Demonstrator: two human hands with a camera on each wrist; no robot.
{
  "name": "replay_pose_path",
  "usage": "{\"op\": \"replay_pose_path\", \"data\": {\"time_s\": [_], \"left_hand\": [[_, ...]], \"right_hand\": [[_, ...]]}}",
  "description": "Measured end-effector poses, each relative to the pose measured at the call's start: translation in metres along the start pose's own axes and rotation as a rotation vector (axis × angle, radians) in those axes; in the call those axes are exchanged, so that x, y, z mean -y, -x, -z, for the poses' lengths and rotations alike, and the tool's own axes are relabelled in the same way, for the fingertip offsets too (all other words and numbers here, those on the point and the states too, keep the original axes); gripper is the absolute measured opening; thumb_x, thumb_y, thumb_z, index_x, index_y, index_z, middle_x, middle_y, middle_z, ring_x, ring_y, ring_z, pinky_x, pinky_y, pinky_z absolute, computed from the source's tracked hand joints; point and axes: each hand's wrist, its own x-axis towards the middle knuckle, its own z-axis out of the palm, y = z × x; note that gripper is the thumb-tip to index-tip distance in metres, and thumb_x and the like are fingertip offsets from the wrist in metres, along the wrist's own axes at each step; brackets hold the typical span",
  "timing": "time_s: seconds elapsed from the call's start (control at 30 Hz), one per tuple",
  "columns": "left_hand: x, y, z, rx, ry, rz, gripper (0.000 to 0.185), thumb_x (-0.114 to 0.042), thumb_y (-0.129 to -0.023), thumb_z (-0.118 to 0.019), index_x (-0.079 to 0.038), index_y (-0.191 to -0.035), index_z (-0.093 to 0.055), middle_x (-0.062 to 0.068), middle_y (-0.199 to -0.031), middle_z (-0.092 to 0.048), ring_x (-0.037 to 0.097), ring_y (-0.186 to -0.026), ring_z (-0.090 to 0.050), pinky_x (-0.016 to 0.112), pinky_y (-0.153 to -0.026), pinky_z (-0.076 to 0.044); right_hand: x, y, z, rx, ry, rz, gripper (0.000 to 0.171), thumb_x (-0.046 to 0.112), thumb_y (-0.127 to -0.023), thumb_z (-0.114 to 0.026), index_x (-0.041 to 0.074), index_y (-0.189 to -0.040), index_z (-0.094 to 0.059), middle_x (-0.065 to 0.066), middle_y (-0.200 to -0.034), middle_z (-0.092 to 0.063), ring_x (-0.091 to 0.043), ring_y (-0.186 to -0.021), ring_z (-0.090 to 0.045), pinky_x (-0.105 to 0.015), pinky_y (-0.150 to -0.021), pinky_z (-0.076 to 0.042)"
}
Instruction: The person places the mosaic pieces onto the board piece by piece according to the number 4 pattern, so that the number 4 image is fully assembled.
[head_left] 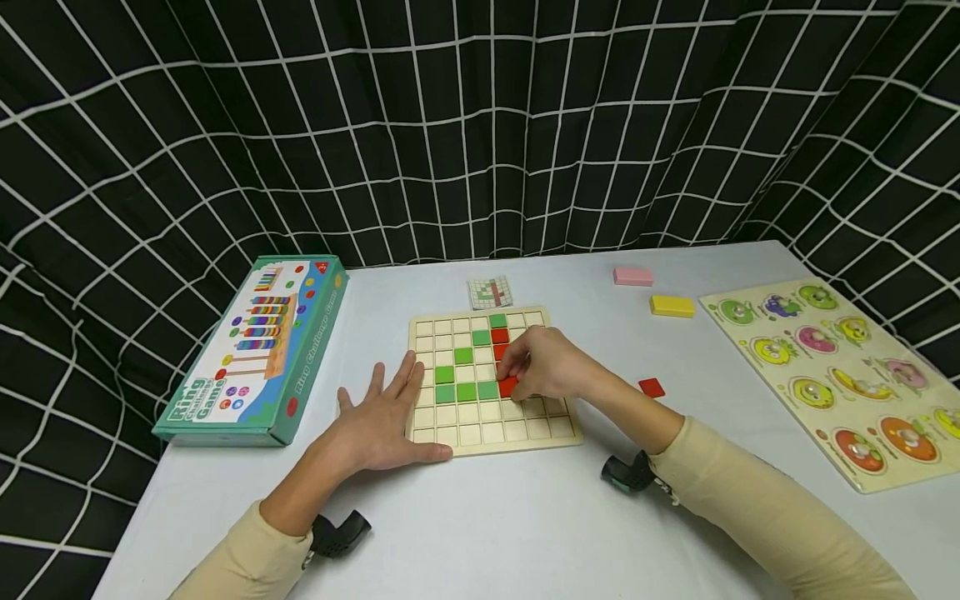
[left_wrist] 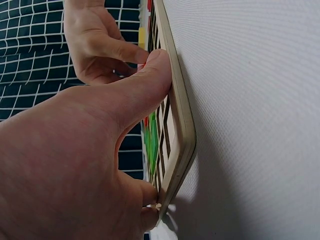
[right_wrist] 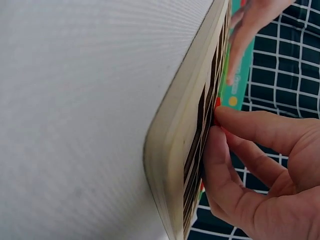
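A wooden grid board (head_left: 480,433) lies flat in the middle of the white table, seen edge-on in the wrist views (left_wrist: 181,115) (right_wrist: 182,140). Green tiles (head_left: 465,392) and red tiles (head_left: 500,337) fill some of its cells. My right hand (head_left: 517,375) (right_wrist: 235,145) pinches a red tile (head_left: 508,386) (right_wrist: 217,116) against the board, next to the green row. My left hand (head_left: 390,404) lies flat with straight fingers over the board's left edge, its thumb (left_wrist: 150,80) on the rim. Another red tile (head_left: 652,387) lies loose on the table to the right.
A small pattern card (head_left: 491,292) lies behind the board. A green ring-game box (head_left: 255,350) sits at the left, a pink block (head_left: 633,276) and a yellow block (head_left: 672,306) at the back right, a fruit peg puzzle (head_left: 840,375) at the far right. Black gridded curtain surrounds the table.
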Motion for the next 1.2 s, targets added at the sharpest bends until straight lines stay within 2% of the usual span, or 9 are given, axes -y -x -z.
{"op": "replay_pose_path", "data": {"time_s": [0.5,0.8,1.2], "left_hand": [[-0.001,0.0,0.0,0.015,0.013,0.004,0.126,-0.078,-0.079,-0.071,-0.009,-0.168,-0.014,0.005,-0.178,0.0,0.051,-0.159,-0.007,0.09,-0.106,-0.013],[-0.001,-0.001,-0.001,0.011,0.012,0.003,0.126,-0.077,-0.079,-0.071,-0.009,-0.168,-0.014,0.006,-0.178,0.001,0.052,-0.159,-0.006,0.091,-0.105,-0.012],[-0.001,0.0,0.0,0.005,0.001,-0.005,0.126,-0.077,-0.08,-0.071,-0.008,-0.168,-0.012,0.006,-0.178,0.002,0.052,-0.159,-0.007,0.091,-0.104,-0.013]], "right_hand": [[-0.008,0.002,0.0,0.002,0.004,0.033,0.024,-0.005,-0.071,-0.085,0.01,-0.089,-0.081,-0.003,-0.085,-0.075,-0.013,-0.076,-0.062,-0.028,-0.072,-0.054],[-0.012,0.01,0.017,-0.015,-0.028,0.038,0.021,-0.004,-0.081,-0.077,0.009,-0.096,-0.082,-0.003,-0.096,-0.079,-0.017,-0.081,-0.065,-0.031,-0.076,-0.055],[-0.029,0.027,0.036,-0.068,-0.042,0.053,0.02,-0.001,-0.084,-0.075,0.008,-0.101,-0.081,-0.008,-0.097,-0.077,-0.021,-0.087,-0.065,-0.034,-0.079,-0.052]]}}
